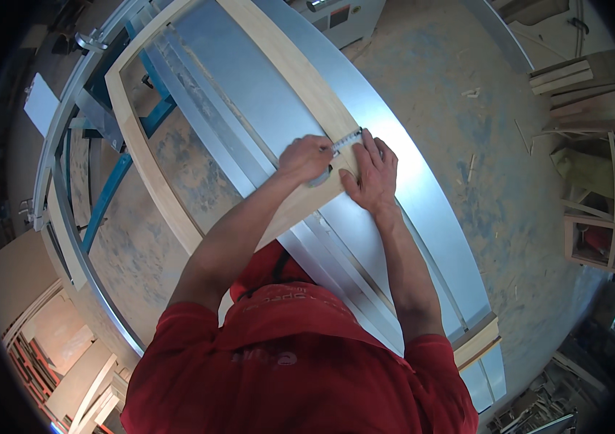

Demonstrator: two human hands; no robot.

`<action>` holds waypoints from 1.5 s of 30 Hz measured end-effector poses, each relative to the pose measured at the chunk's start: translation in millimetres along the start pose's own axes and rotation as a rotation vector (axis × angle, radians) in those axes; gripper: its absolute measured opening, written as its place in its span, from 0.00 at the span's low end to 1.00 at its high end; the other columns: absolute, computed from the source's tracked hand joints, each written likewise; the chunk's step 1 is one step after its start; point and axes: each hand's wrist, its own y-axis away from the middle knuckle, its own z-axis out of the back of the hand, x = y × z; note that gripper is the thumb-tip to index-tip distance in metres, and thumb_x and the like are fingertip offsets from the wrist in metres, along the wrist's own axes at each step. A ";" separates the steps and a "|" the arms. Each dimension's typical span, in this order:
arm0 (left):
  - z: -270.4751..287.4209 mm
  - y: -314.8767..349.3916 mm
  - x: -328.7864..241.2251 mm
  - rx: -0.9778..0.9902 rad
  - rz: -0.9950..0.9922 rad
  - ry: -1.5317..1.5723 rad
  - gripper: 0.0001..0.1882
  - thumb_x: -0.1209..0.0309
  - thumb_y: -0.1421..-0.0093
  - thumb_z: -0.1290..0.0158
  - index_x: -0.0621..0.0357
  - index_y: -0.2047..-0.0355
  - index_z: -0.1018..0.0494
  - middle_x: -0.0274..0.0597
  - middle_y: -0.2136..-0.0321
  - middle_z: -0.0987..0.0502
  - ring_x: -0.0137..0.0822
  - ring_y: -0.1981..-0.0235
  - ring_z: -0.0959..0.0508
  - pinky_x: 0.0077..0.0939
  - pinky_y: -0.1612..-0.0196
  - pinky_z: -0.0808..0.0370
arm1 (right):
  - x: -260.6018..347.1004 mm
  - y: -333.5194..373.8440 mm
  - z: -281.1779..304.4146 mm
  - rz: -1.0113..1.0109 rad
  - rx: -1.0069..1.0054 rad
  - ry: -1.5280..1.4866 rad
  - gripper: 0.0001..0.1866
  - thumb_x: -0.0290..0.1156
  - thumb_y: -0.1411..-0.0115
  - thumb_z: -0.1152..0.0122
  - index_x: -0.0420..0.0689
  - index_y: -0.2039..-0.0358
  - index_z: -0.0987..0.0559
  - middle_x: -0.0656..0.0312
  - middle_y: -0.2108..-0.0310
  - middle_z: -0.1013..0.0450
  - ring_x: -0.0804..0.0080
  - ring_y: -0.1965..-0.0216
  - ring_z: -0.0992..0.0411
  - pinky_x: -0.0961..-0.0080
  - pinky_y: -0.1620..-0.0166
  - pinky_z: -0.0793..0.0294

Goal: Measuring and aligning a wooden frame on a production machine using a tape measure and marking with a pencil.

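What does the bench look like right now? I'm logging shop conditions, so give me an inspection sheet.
Surface: grey metal table, bare part clean.
Job's things: pale wooden frame lying flat on it; thin metal ruler across its rail.
Clutter: offcuts on dusty floor.
Grippers: left hand on the ruler's end; right hand flat on the frame.
Cables: nothing seen.
Surroundings: stacked boards, wooden rack.

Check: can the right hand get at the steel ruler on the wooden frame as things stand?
Probably yes. The right hand lies flat on the wooden frame, fingertips at the steel ruler that the left hand also steadies; nothing lies between them.
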 end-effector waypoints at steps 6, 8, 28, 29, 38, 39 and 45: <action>50.2 2.0 12.0 0.027 -0.098 0.095 0.14 0.58 0.36 0.47 0.44 0.58 0.15 0.47 0.59 0.15 0.53 0.54 0.17 0.46 0.50 0.21 | 36.4 -15.2 18.6 0.035 0.028 0.031 0.33 0.48 0.40 0.37 0.36 0.43 0.26 0.35 0.30 0.37 0.34 0.38 0.36 0.41 0.37 0.37; 106.4 -8.0 22.1 0.012 -0.085 0.102 0.14 0.58 0.35 0.46 0.46 0.57 0.15 0.46 0.58 0.15 0.51 0.55 0.17 0.43 0.50 0.21 | 52.4 -20.5 22.4 0.028 0.072 0.048 0.33 0.49 0.39 0.38 0.36 0.43 0.27 0.34 0.30 0.38 0.34 0.38 0.37 0.41 0.37 0.37; 526.9 -415.3 190.8 -0.591 0.069 -0.142 0.16 0.62 0.37 0.46 0.43 0.53 0.14 0.46 0.45 0.18 0.52 0.44 0.19 0.46 0.39 0.22 | 38.3 -101.1 -55.5 -0.012 0.138 0.098 0.36 0.61 0.32 0.49 0.36 0.46 0.27 0.34 0.32 0.38 0.32 0.39 0.38 0.38 0.40 0.35; 528.5 -426.6 191.6 -0.562 0.102 -0.137 0.16 0.62 0.37 0.46 0.41 0.51 0.14 0.45 0.44 0.19 0.52 0.43 0.20 0.46 0.38 0.23 | 38.5 -102.4 -57.4 -0.022 0.148 0.109 0.36 0.61 0.32 0.49 0.36 0.46 0.28 0.34 0.32 0.38 0.32 0.38 0.38 0.38 0.40 0.35; 539.1 -468.5 201.4 -0.536 0.068 -0.162 0.17 0.61 0.36 0.46 0.40 0.49 0.15 0.46 0.45 0.18 0.49 0.43 0.19 0.45 0.39 0.23 | 37.1 -124.1 -68.9 -0.007 0.163 0.126 0.37 0.60 0.30 0.48 0.36 0.40 0.28 0.32 0.35 0.36 0.30 0.39 0.36 0.35 0.40 0.37; 539.1 -469.3 199.3 -0.526 0.067 -0.158 0.17 0.61 0.35 0.46 0.39 0.49 0.15 0.45 0.45 0.18 0.49 0.43 0.19 0.45 0.39 0.23 | 36.1 -123.6 -70.3 -0.011 0.172 0.134 0.38 0.61 0.30 0.49 0.36 0.40 0.29 0.32 0.34 0.37 0.30 0.38 0.37 0.35 0.39 0.37; 538.0 -465.0 199.0 -0.509 0.066 -0.173 0.16 0.60 0.33 0.47 0.35 0.48 0.16 0.41 0.46 0.18 0.48 0.43 0.19 0.46 0.40 0.22 | 35.3 -123.1 -73.0 -0.017 0.181 0.134 0.38 0.62 0.29 0.50 0.36 0.40 0.29 0.32 0.35 0.36 0.29 0.39 0.37 0.35 0.40 0.37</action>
